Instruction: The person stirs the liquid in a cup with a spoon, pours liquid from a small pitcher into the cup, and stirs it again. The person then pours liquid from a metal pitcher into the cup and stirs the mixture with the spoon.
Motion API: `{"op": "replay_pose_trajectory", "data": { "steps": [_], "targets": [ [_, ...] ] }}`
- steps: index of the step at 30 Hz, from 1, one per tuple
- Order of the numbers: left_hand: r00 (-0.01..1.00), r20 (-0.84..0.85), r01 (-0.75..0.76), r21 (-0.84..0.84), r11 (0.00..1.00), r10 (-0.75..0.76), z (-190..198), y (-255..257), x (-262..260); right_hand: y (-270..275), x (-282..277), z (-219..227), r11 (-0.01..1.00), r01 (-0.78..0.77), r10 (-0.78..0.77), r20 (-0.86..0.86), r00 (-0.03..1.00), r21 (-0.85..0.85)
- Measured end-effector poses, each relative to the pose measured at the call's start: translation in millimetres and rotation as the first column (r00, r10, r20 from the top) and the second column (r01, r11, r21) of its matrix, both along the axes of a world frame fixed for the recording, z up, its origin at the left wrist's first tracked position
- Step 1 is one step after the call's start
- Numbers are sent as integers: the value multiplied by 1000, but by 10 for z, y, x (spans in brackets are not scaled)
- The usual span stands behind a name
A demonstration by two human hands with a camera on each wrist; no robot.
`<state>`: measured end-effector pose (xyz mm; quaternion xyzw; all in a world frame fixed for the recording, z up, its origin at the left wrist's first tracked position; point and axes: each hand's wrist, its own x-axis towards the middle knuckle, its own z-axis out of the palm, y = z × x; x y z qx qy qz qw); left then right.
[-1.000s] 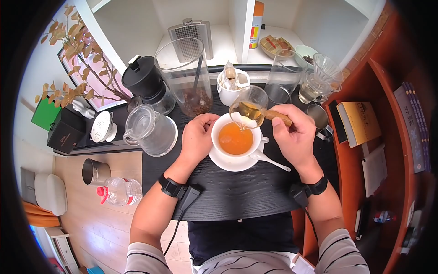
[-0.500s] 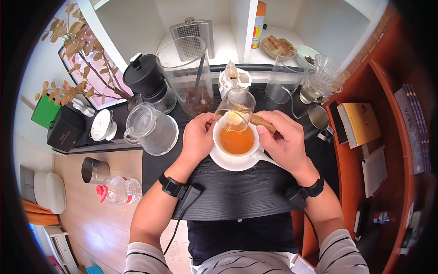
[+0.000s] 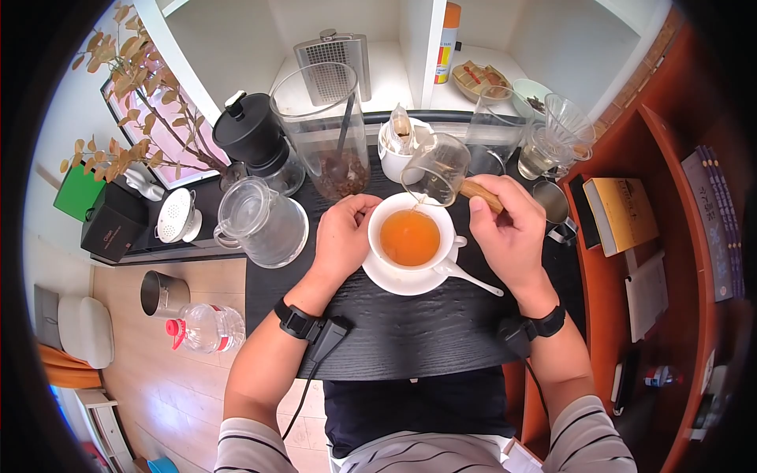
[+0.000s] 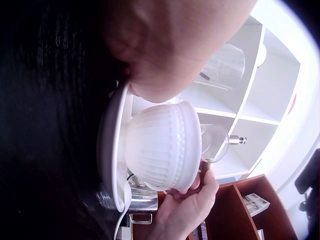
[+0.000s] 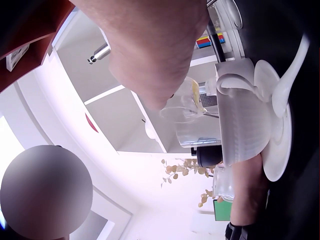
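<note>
In the head view a white teacup (image 3: 377, 251) of amber tea (image 3: 410, 238) stands on a white saucer (image 3: 394, 282), a white spoon (image 3: 471, 279) lying across the saucer's right side. My right hand (image 3: 511, 229) grips the wooden handle (image 3: 481, 195) of a small glass pitcher (image 3: 438, 169), which tips toward the cup with its lip over the far rim. Little liquid shows inside. At the cup's left side, my left hand (image 3: 341, 240) pinches the saucer's edge, its fingertips partly hidden. The left wrist view shows the cup's ribbed side (image 4: 155, 145) beside that hand.
Behind the cup stand a white mug with a drip bag (image 3: 402, 150), a tall glass vessel (image 3: 319, 150) and a clear glass (image 3: 489, 142). A lidded glass jug (image 3: 256, 225) is left of my left hand; a metal pitcher (image 3: 550, 201) is to the right.
The glass pitcher first swung left over the cup, steeply tipped, then moved back right and away. Less liquid shows in it now. My left hand, the cup and saucer have stayed put.
</note>
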<state>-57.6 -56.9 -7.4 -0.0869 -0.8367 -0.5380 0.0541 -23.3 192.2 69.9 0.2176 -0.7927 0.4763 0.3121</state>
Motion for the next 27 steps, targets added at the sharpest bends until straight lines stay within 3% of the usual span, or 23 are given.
{"op": "replay_pose_trajectory", "data": {
  "steps": [7, 13, 16, 23, 26, 27],
  "targets": [
    [1000, 11, -8, 11, 1000, 8, 17, 10, 8, 61, 8, 33, 996, 1, 4, -46, 999, 93],
    [999, 38, -4, -75, 997, 7, 120, 9, 34, 23, 34, 67, 973, -125, 152, -137, 979, 193],
    [998, 57, -14, -13, 1000, 15, 65, 13, 19, 17, 11, 44, 965, -126, 174, -200, 964, 231],
    [1000, -10, -11, 1, 1000, 11, 32, 12, 16, 27, 8, 58, 965, -150, 201, -235, 951, 217],
    [1000, 16, -20, -23, 1000, 20, 45, 9, 23, 32, 22, 17, 974, -163, 188, -163, 969, 156],
    [1000, -2, -16, -24, 1000, 16, 29, 4, 20, 16, 21, -14, 985, -169, 171, -79, 982, 33]
  ]
}}
